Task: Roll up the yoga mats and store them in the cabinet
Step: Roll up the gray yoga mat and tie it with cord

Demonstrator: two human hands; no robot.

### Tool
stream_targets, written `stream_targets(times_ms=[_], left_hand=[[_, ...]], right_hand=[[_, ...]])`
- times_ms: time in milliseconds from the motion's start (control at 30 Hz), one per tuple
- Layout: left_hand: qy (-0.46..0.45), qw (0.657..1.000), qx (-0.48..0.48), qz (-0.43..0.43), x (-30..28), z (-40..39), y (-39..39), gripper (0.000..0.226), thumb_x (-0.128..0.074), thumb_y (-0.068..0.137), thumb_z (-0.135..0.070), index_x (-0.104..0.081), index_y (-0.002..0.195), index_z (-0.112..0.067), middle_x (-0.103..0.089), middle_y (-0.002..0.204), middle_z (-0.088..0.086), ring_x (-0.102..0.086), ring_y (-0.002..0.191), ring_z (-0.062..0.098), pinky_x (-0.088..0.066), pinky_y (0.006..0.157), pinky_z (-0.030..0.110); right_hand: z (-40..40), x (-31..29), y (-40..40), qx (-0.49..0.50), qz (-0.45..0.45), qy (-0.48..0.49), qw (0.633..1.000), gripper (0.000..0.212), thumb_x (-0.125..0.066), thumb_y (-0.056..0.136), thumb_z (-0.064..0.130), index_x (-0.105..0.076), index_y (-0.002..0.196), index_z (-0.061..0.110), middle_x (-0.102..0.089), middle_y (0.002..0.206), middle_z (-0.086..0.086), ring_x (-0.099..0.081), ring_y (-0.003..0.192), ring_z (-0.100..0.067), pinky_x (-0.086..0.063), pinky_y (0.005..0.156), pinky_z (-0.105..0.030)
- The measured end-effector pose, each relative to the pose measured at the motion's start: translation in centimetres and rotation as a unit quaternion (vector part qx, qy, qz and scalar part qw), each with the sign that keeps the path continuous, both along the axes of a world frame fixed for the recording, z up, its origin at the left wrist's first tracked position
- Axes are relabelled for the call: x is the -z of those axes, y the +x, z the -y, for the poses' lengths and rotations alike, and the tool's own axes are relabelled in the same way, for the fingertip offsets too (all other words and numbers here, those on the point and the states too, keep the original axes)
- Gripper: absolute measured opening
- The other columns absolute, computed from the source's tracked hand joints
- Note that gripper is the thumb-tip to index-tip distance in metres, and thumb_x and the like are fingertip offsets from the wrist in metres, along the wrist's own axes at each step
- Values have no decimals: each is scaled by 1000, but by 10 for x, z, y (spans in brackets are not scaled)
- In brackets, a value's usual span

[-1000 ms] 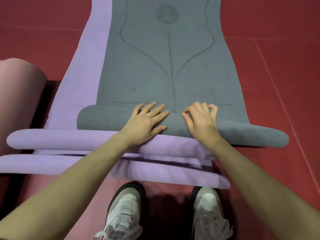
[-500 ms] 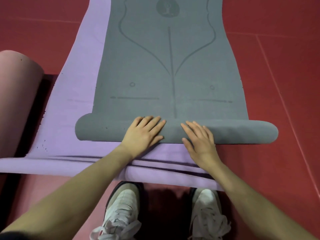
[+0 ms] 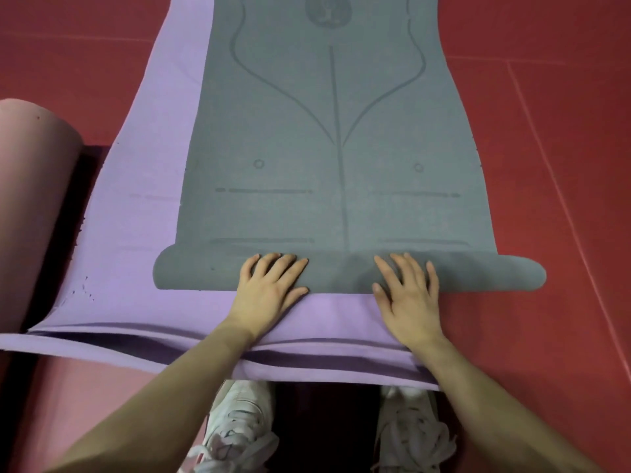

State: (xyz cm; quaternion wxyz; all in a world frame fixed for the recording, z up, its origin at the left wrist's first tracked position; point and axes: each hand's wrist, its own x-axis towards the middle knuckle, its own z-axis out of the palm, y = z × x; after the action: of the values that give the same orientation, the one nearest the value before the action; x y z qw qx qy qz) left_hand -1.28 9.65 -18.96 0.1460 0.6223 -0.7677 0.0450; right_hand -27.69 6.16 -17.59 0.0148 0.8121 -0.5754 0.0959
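A grey yoga mat (image 3: 334, 138) with printed alignment lines lies flat on top of a purple mat (image 3: 146, 227). Its near end is rolled into a low grey roll (image 3: 478, 274) running left to right. My left hand (image 3: 269, 291) presses palm-down on the roll left of centre, fingers spread. My right hand (image 3: 409, 295) lies flat on it right of centre, fingers apart. The purple mat's near edge (image 3: 102, 343) shows a few stacked layers just in front of my feet. No cabinet is in view.
A pink rolled mat (image 3: 30, 206) lies at the left beside the purple one. Red floor (image 3: 553, 131) surrounds the mats. My two white shoes (image 3: 239, 431) stand at the bottom, just behind the purple mat's edge.
The grey roll has been pushed forward, away from my feet, and grown slightly. My right hand went from curled fingers to lying flat. The purple folds near me have flattened.
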Motion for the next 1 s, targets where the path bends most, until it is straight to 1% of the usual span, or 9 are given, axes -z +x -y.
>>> stream_targets(times_ms=[100, 233, 400, 567, 667, 767, 867, 933, 1000], left_hand=[[8, 1000, 15, 2, -3, 3, 0, 47, -41, 90, -49, -66, 118, -20, -66, 109, -1, -47, 101, 21, -30, 95, 38], [5, 999, 23, -38, -3, -9, 0, 46, -38, 92, -49, -67, 115, -22, -66, 103, -4, -46, 95, 18, -28, 92, 35], [12, 998, -3, -68, -9, -21, 5, 46, -33, 96, -50, -68, 112, -26, -66, 101, -8, -47, 93, 16, -27, 87, 32], [-5, 998, -8, -67, -8, -44, 22, 48, -30, 98, -50, -69, 111, -26, -65, 99, -9, -46, 86, 16, -26, 80, 34], [-9, 999, 7, -51, -4, -41, 25, 47, -32, 98, -50, -68, 113, -25, -65, 97, -7, -44, 84, 17, -27, 78, 36], [-33, 999, 33, -24, 0, -35, 28, 39, -38, 96, -48, -64, 117, -26, -63, 97, -5, -46, 85, 19, -29, 78, 38], [-52, 998, 36, 1, 3, -35, 29, 34, -39, 96, -47, -59, 118, -29, -63, 101, -3, -48, 90, 20, -30, 80, 40], [-52, 998, 27, 6, 5, -36, 28, 35, -37, 98, -46, -61, 117, -29, -63, 101, -2, -49, 91, 19, -30, 82, 42], [-48, 999, 24, 1, 6, -37, 26, 38, -34, 100, -45, -65, 113, -28, -64, 96, -2, -48, 87, 19, -31, 81, 42]], right_hand=[[1, 6, -5, 5, -22, 11, 1000, 45, -40, 88, 43, -59, 124, 23, -59, 119, -10, -49, 116, -29, -15, 107, -53], [-12, 15, -4, 11, -9, 20, 1000, 36, -38, 86, 43, -49, 117, 28, -61, 108, -5, -44, 103, -26, -19, 102, -51], [-19, 13, 2, -9, 7, 4, 1000, 32, -39, 86, 42, -48, 113, 29, -60, 101, -3, -43, 97, -24, -21, 99, -48], [-32, 8, 16, -59, 30, -14, 998, 28, -39, 89, 39, -51, 113, 29, -59, 98, 1, -45, 92, -21, -23, 94, -43], [-31, 8, 17, -49, 36, 12, 998, 29, -37, 90, 39, -51, 115, 31, -58, 99, 3, -46, 92, -19, -23, 91, -40], [-29, 9, 17, -44, 42, 30, 998, 30, -37, 89, 41, -48, 116, 33, -57, 100, 2, -43, 93, -17, -22, 90, -38], [-29, 9, 17, -45, 41, 30, 998, 31, -38, 88, 41, -49, 116, 32, -55, 104, 3, -43, 96, -16, -22, 92, -39], [-29, 10, 17, -46, 41, 35, 998, 31, -39, 88, 40, -49, 116, 32, -53, 105, 4, -44, 99, -15, -21, 93, -40], [-30, 10, 17, -50, 41, 39, 997, 29, -39, 88, 40, -50, 114, 33, -56, 101, 5, -45, 96, -15, -22, 92, -39]])
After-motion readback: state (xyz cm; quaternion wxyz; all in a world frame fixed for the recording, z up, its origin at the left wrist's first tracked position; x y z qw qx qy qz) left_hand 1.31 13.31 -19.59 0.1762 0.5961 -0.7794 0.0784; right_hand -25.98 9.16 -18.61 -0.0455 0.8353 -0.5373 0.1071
